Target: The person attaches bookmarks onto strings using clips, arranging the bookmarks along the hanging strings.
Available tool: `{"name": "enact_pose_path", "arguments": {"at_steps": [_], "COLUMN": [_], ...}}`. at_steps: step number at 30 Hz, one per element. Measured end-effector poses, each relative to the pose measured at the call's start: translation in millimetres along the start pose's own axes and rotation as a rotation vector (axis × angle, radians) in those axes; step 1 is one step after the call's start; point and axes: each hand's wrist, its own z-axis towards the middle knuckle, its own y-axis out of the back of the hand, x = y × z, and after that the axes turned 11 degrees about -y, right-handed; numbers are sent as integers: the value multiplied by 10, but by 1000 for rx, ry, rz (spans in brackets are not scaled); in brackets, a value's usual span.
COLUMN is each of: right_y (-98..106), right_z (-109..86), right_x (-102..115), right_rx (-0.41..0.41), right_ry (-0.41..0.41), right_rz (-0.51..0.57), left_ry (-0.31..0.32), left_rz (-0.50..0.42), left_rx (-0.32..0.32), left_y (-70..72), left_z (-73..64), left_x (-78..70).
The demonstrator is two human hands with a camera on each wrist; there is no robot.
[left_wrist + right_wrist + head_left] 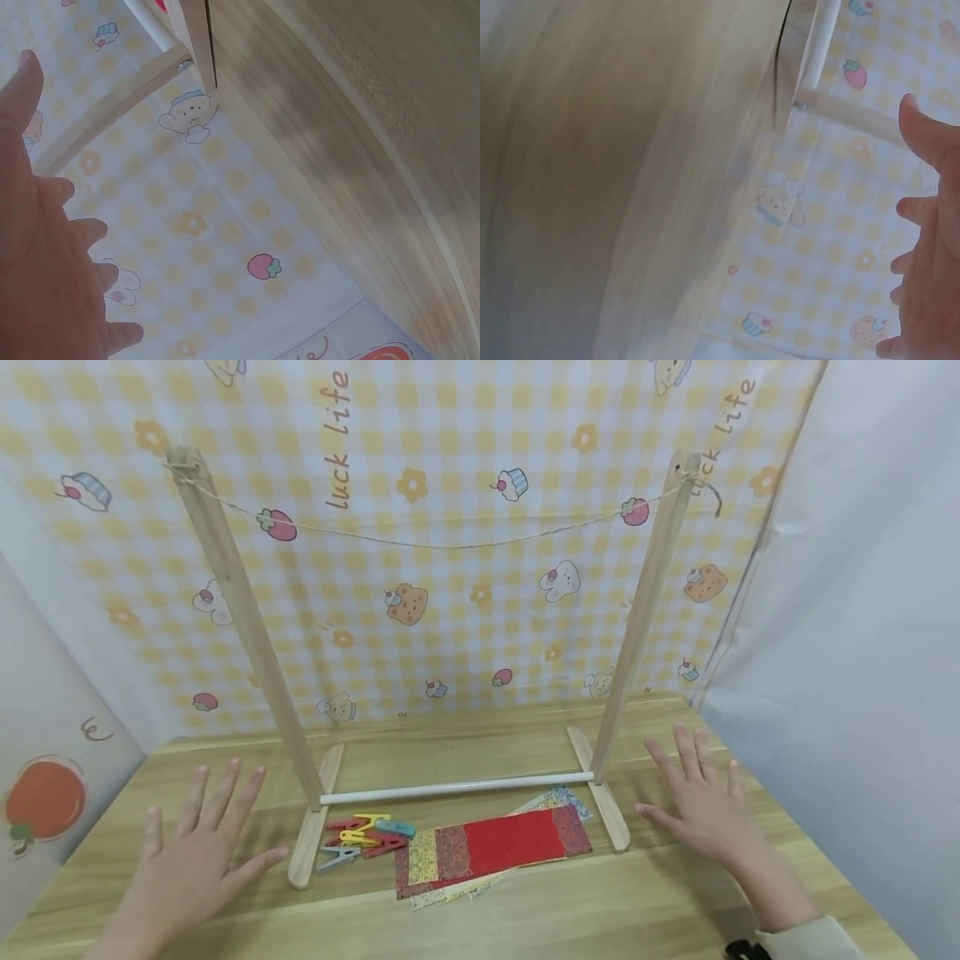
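Observation:
My left hand (183,868) is at the left of the wooden table with fingers spread, holding nothing. At the right, my right hand (708,814) also has its fingers spread and holds nothing. Between them stands a wooden frame: a left post (240,602), a right post (647,610) and a white rod (457,787) low down. A thin string (442,546) sags between the post tops. In front of the rod lie several clothespins, among them a teal clothespin (395,827) and a grey clothespin (339,856). Beside them is an overlapping pile of patterned strips, a red strip (513,843) on top.
A yellow-checked cloth (480,643) with cartoon prints hangs behind the frame. White sheeting (847,610) closes off the right side. The frame's left foot (307,852) and right foot (611,818) reach forward on the table (600,910).

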Motion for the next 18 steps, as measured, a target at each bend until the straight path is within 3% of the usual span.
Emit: {"name": "enact_pose_path", "arguments": {"at_steps": [13, 18], "right_y": [-25, -70], "right_z": [-25, -35], "right_x": [326, 422], "right_rx": [2, -14], "right_ry": [49, 90], "right_rz": [20, 30], "left_ry": [-40, -79], "left_rz": [-61, -35], "left_rx": [-27, -14], "left_y": [-8, 9], "left_z": [78, 156], "left_x": [-138, -226]}}
